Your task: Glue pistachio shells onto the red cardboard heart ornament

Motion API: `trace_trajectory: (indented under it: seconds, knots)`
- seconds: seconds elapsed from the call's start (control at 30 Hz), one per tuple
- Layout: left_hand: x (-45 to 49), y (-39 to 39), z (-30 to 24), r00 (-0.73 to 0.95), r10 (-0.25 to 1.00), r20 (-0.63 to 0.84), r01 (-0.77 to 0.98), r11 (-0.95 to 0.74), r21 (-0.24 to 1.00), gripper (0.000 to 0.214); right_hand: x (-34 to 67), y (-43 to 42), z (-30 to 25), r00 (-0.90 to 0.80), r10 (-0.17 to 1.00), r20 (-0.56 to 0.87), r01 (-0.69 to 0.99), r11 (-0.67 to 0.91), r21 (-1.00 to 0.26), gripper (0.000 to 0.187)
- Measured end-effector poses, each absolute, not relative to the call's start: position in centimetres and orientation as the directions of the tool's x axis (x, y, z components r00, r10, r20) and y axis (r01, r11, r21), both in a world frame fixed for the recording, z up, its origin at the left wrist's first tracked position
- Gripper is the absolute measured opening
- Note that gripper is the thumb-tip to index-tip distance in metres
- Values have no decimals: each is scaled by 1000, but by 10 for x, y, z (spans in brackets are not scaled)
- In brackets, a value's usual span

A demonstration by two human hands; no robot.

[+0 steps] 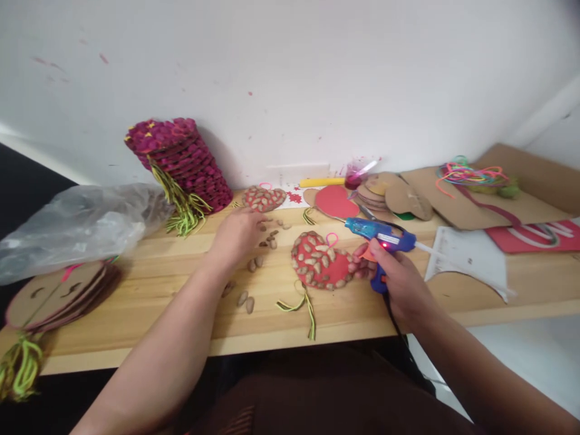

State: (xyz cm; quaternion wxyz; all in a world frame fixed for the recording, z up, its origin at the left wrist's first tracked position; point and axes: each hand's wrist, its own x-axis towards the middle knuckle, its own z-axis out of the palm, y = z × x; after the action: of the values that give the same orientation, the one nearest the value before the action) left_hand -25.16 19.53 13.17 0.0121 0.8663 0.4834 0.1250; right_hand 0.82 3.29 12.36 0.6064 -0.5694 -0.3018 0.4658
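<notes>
My right hand (399,278) grips a blue hot glue gun (380,234), its small red light lit and its nozzle pointing left. Below the nozzle lies a red heart-shaped piece (336,273), partly covered with tan oval nut shells; it has a pink loop and a green-yellow tassel (308,308). The right fingertips are close to its right edge. On the left, my left hand (240,235) reaches over loose nut shells (270,240), its fingers bent and a little apart, with nothing visible in them. A second shell-covered heart (263,198) lies just behind the left hand.
A magenta woven cylinder (181,163) leans at the wall beside a clear plastic bag (90,223). Stacked cardboard shapes (58,296) lie front left. Cardboard discs (403,196), a yellow-handled tool (321,182), a box with colourful cords (471,175) and white paper (466,260) are right.
</notes>
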Motion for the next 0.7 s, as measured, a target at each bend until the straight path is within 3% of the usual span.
trace_trajectory:
  seconds: [0.23,0.4,0.57,0.7]
  knots:
    - [-247,191,140,454,889,58,879,-458,134,36,11,48,128,318,938,-137,-224,-66,-972,36]
    - [-247,186,149,369,926,77,918,-376,124,36,15,59,128,264,958,-111,-291,-31,-956,36]
    - [-247,183,155,328,940,89,937,-336,92,51,24,72,129,241,965,-106,-330,-21,-944,38]
    - [-249,186,150,313,941,127,941,-326,92,40,26,88,135,204,969,-137,-347,-59,-936,40]
